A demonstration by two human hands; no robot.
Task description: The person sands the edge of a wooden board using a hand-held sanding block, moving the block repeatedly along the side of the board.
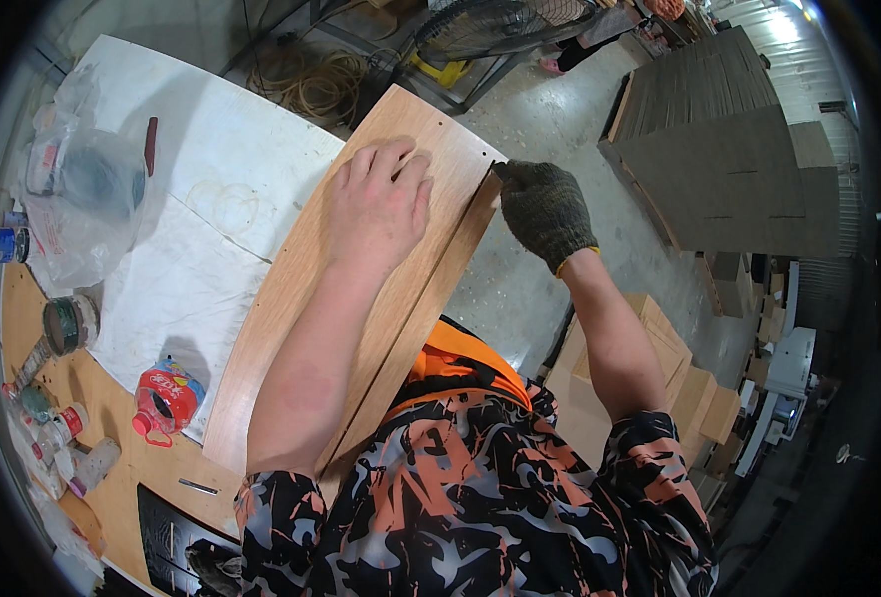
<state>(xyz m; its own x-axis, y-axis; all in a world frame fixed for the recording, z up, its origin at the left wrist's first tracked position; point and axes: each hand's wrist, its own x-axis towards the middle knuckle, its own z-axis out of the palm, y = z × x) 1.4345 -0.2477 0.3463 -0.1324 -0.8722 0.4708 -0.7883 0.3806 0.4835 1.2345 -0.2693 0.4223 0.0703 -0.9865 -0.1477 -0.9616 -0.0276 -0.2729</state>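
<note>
A long wood-grain board (291, 254) with small holes lies slantwise over the table's near edge. My bare left hand (384, 198) rests palm down on its face, fingers slightly bent and apart. A groove or gap runs along the board beside a narrower strip (440, 276) on my body's side. At the far end of that groove is my right hand (545, 209), in a dark knitted glove with a yellow cuff. Its fingers are closed at the board's corner around something small and dark, mostly hidden, which I cannot make out.
White sheeting (186, 201) covers part of the wooden table. On the left stand a plastic bag (86, 201), a tape roll (71, 324) and a red cut plastic jug (168, 399). A fan (500, 30), stacked grey panels (731, 164) and cartons (634, 358) stand beyond; another person's legs show behind.
</note>
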